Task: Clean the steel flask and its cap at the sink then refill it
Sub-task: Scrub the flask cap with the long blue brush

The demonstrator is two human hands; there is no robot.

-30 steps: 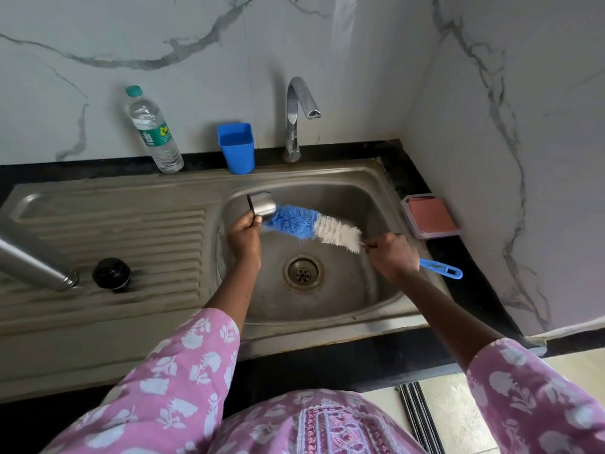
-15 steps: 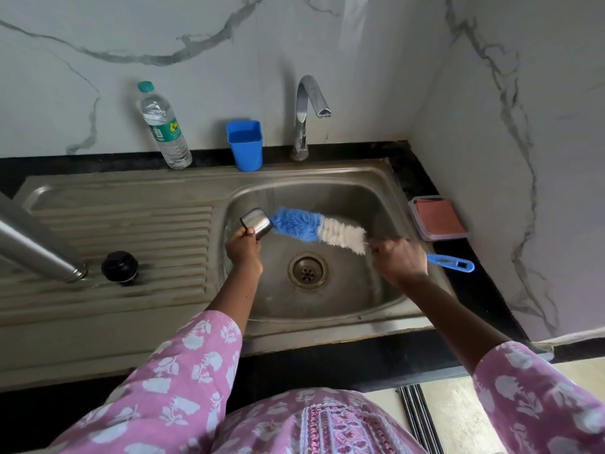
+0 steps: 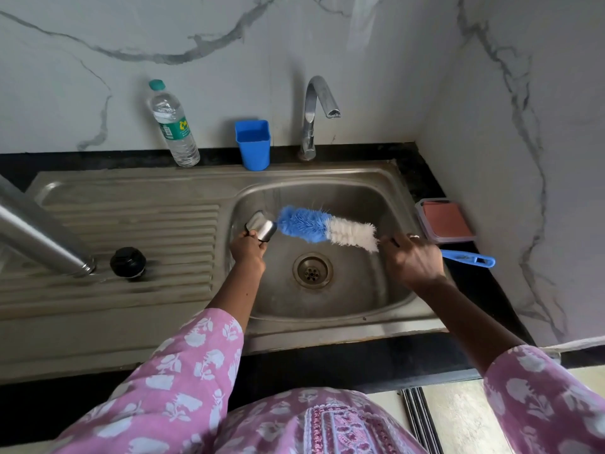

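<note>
My left hand (image 3: 249, 250) holds the small steel cap (image 3: 261, 227) over the left side of the sink basin (image 3: 376, 290). In my right hand (image 3: 413, 259) is a bottle brush (image 3: 324, 228) with blue and white bristles and a blue handle; its blue tip touches the cap's side. The steel flask (image 3: 39, 237) lies on the ribbed drainboard at far left, its mouth pointing right. A black stopper (image 3: 128, 262) sits just right of the flask's mouth.
A tap (image 3: 316, 106) stands behind the basin with no water running. A blue cup (image 3: 253, 144) and a plastic water bottle (image 3: 172, 124) stand at the back edge. A tray with a pink sponge (image 3: 444, 219) rests on the black counter, right of the sink.
The cap has tilted and dropped slightly in my left hand, and the brush has shifted a little against it. Flask and stopper have not moved on the drainboard.
</note>
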